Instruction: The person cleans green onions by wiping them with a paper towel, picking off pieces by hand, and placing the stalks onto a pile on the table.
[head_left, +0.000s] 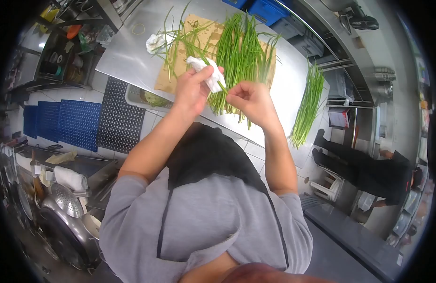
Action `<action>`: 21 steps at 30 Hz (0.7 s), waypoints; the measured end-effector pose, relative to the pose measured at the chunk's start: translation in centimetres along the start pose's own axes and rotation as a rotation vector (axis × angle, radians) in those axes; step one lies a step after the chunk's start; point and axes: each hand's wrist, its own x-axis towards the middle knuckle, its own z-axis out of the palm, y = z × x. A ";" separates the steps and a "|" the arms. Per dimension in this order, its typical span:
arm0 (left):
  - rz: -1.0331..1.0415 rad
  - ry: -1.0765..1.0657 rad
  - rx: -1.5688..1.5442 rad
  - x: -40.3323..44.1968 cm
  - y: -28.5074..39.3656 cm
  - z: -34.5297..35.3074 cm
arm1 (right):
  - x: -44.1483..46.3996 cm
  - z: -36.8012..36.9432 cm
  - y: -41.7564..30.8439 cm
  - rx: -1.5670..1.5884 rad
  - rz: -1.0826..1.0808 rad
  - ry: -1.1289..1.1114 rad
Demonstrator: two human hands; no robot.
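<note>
My left hand [193, 88] is closed around a crumpled white paper towel [214, 84], which wraps a thin green onion stalk [222, 88]. The fingers of my right hand [252, 101] pinch the lower end of that stalk. Just beyond my hands, a big pile of green onions [234, 52] lies on brown cardboard [164, 81], with looser stalks [173, 49] to its left. A separate bunch of green onions [308, 104] rests near the right end of the steel table [121, 59].
Another crumpled white towel [156, 43] and a rubber band [138, 29] lie at the table's left. Blue bins [269, 12] stand behind it. A tray [135, 96] shows below its front edge. At right, a person in dark clothes [376, 174] stands near a white stool [328, 187].
</note>
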 end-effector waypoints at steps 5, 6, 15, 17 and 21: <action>0.117 0.000 -0.015 2.9 2.6 -1.5 | -2.9 -2.9 1.1 0.013 0.024 -0.060; 0.136 -0.001 -0.018 3.4 3.1 -1.8 | -3.5 -3.6 0.8 -0.006 0.002 -0.056; 0.291 0.097 -0.102 8.2 7.7 -5.3 | -7.5 -9.9 2.1 0.105 0.035 0.047; 0.354 0.165 -0.125 9.2 9.2 -6.5 | -8.0 -10.9 2.1 0.184 0.052 0.067; 0.332 0.056 -0.153 12.3 11.2 -12.1 | -7.4 -11.4 1.2 0.287 -0.031 0.234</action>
